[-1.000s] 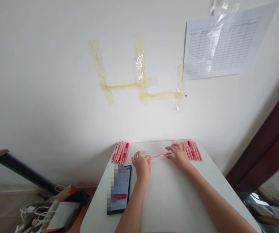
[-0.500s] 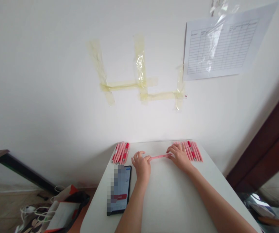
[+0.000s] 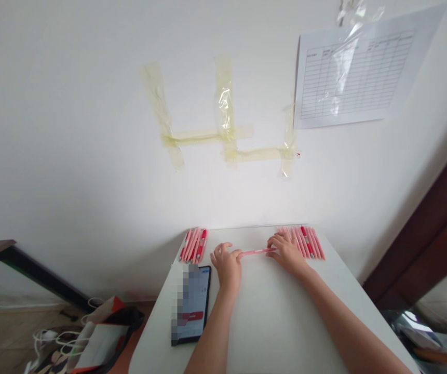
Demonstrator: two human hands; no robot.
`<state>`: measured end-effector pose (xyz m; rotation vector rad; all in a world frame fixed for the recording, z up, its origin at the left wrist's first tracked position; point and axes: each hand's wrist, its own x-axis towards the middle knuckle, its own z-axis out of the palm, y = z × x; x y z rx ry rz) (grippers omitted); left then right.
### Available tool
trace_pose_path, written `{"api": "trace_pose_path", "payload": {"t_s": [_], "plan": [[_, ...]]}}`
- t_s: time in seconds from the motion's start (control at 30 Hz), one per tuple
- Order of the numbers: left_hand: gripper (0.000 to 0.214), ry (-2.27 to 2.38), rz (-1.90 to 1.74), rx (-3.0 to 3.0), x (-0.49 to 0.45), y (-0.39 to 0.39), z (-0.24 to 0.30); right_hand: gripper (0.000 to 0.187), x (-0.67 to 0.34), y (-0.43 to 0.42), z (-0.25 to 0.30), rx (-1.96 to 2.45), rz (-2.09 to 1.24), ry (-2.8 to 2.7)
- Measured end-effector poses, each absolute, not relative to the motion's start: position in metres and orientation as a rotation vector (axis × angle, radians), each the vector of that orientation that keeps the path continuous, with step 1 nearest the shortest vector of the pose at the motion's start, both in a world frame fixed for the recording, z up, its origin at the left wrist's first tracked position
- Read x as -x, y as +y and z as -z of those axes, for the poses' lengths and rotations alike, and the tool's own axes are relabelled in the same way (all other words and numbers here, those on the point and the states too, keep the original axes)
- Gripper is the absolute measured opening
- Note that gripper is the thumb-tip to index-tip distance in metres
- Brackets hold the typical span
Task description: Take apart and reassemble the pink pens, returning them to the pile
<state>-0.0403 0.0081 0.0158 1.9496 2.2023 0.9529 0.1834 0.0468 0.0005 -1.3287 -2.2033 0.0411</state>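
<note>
A pink pen [image 3: 255, 252] is stretched between my two hands above the white table [image 3: 270, 322]. My left hand [image 3: 227, 265] pinches its left end with curled fingers. My right hand [image 3: 287, 252] grips its right end, fingers closed round it. Just right of my right hand lies a row of several pink and red pens [image 3: 309, 242]. A second bunch of several pink and red pens [image 3: 194, 244] lies at the table's far left corner, left of my left hand.
A phone [image 3: 191, 304] with a lit screen lies on the table by my left forearm. The wall carries yellowed tape strips [image 3: 223, 135] and a printed sheet [image 3: 357, 67]. Bags and cables [image 3: 86, 337] sit on the floor at left; a dark wooden frame [image 3: 433, 228] stands at right.
My right hand has slid slightly left along the pen, so less of it shows between the hands. The left hand and the pen piles have stayed put.
</note>
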Motion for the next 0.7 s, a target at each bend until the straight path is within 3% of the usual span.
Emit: {"api": "trace_pose_path", "payload": {"t_s": [0.27, 0.57, 0.7], "plan": [[0.02, 2.19, -0.973, -1.949, 0.0404, 0.0094, -0.0138, 0.025, -0.1835, 0.0461, 0.0009, 1.29, 0.022, -2.228], [0.018, 2.21, -0.989, -1.971, 0.042, 0.01, -0.0126, 0.008, -0.1837, 0.047, -0.0004, 1.287, -0.037, -2.204], [0.02, 2.212, -0.975, -1.964, 0.0411, 0.009, -0.0152, 0.023, -0.1832, 0.0449, -0.0016, 1.304, -0.056, -2.181]]}}
